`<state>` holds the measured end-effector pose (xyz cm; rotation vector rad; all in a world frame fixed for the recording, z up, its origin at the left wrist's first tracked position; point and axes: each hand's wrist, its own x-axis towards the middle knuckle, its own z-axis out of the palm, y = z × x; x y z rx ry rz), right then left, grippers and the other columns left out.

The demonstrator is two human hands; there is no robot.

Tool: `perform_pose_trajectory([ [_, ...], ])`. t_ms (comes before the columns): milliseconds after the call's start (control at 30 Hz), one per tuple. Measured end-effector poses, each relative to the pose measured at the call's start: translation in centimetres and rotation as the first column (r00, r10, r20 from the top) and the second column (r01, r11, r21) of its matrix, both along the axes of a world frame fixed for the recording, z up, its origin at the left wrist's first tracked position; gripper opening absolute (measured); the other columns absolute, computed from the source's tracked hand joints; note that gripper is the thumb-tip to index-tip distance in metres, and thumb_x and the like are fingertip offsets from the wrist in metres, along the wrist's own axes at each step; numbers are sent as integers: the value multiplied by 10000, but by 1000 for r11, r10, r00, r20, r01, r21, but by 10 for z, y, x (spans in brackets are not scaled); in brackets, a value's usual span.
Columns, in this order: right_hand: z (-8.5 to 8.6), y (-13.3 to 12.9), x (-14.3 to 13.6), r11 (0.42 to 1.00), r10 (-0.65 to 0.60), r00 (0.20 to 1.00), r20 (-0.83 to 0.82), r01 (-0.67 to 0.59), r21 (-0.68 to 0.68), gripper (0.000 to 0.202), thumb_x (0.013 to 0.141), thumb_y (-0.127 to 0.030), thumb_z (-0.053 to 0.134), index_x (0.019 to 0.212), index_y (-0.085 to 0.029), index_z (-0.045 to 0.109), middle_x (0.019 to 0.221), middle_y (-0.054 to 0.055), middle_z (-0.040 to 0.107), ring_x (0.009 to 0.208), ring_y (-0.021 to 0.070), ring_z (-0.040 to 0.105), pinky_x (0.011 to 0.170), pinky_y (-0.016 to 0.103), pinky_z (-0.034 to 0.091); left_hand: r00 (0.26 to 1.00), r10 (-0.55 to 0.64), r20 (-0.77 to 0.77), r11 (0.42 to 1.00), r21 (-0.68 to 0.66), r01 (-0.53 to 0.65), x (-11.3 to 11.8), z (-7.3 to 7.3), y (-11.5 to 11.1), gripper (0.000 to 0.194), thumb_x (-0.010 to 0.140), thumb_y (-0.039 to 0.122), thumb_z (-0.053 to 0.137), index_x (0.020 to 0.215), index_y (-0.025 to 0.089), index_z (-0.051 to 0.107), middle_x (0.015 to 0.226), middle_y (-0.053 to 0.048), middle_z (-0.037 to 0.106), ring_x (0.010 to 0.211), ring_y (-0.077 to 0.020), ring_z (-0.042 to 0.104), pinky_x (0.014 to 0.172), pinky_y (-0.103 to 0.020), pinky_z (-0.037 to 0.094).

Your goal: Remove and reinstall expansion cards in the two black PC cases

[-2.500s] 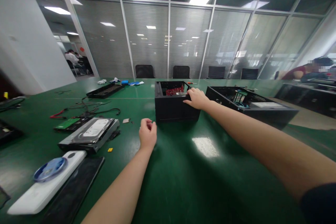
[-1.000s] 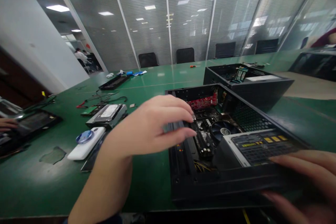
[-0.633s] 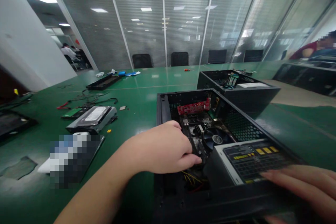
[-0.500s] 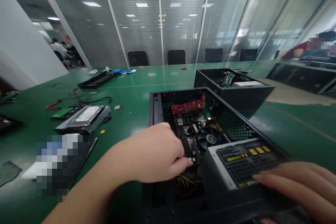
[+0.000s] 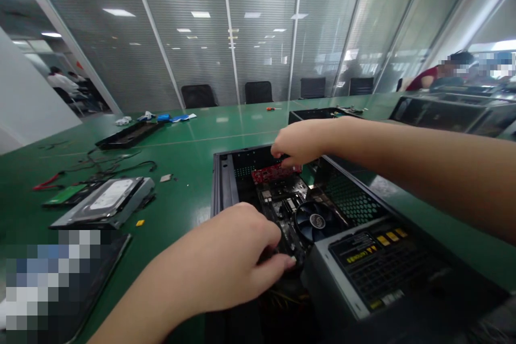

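Observation:
An open black computer case (image 5: 222,180) lies on the green table before me. My left hand (image 5: 245,252) reaches in over its left side, fingers curled at the near edge of the motherboard (image 5: 288,204); what they hold, if anything, is hidden. At the far end, my right hand (image 5: 300,142) is bent over the red card (image 5: 268,173), its fingertips at the card's upper edge. Whether it grips the card is unclear. Between the hands and the power supply (image 5: 363,263) sits a round black fan (image 5: 316,220).
Left of the case lie a hard drive (image 5: 113,196), loose cables (image 5: 100,166) and a small yellow piece (image 5: 140,222). A second case (image 5: 308,114) stands behind my right forearm. A screwdriver (image 5: 272,109) lies farther back. A person (image 5: 427,78) is at the far right.
My right hand has moved from the power supply to the red card at the far end. My left hand stays at the motherboard's near edge. The view has shifted slightly right.

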<state>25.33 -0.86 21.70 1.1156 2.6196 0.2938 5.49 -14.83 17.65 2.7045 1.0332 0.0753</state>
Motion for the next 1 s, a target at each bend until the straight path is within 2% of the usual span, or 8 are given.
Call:
perform_pose_trajectory([
  [100, -27, 33, -22, 999, 15, 999, 51, -17, 40, 201, 776, -210, 665, 938, -161, 774, 904, 92, 727, 854, 257, 665, 792, 431, 499, 995, 21, 102, 998, 59, -27, 0, -5, 9, 414, 922, 442, 544, 562, 240, 562, 572, -10, 597, 498, -144, 528, 466, -305, 337],
  [200, -54, 51, -23, 997, 47, 999, -5, -47, 58, 261, 781, -286, 665, 994, -179, 771, 950, 109, 739, 813, 252, 676, 698, 385, 495, 988, 7, 157, 994, 109, -24, 1, -8, 18, 432, 932, 442, 537, 561, 221, 526, 559, 2, 583, 492, -129, 508, 461, -296, 306],
  [267, -63, 57, -19, 998, 37, 999, -30, -35, 60, 294, 786, -344, 659, 1019, -202, 766, 946, 101, 742, 801, 238, 679, 659, 353, 487, 994, -22, 111, 995, 99, 11, 4, -5, 20, 392, 934, 435, 544, 606, 222, 561, 631, 1, 620, 564, -137, 544, 505, -291, 342],
  [400, -63, 57, -15, 997, -44, 997, 59, 41, 66, 353, 775, -331, 668, 1068, -155, 754, 962, 148, 735, 835, 264, 692, 651, 349, 507, 1000, -14, -12, 999, -35, 14, 8, 5, 19, 302, 942, 420, 544, 731, 223, 633, 772, 10, 659, 689, -135, 577, 601, -283, 381],
  [567, -63, 49, -23, 998, -66, 989, 132, 62, 32, 392, 728, -248, 735, 1093, -107, 744, 970, 170, 726, 884, 274, 698, 711, 347, 535, 1000, -3, -29, 992, -124, -1, 8, 11, 19, 332, 951, 477, 520, 748, 236, 625, 795, 39, 652, 715, -126, 549, 623, -288, 350],
  [767, -66, 39, -29, 1000, -14, 988, 151, 13, 7, 360, 786, -279, 737, 1092, -89, 742, 1060, 195, 720, 989, 306, 692, 827, 397, 551, 1000, -1, -2, 987, -161, 1, 6, 9, 21, 331, 952, 492, 515, 760, 248, 630, 797, 47, 653, 714, -120, 540, 628, -290, 337],
  [1000, -67, 38, -37, 990, -139, 988, 73, 140, -16, 359, 767, -225, 758, 1105, -105, 739, 1118, 198, 705, 1117, 339, 660, 935, 434, 540, 1000, 9, -8, 987, -161, -11, 5, 7, 22, 312, 951, 494, 510, 792, 260, 641, 819, 45, 667, 728, -129, 553, 633, -293, 342],
])
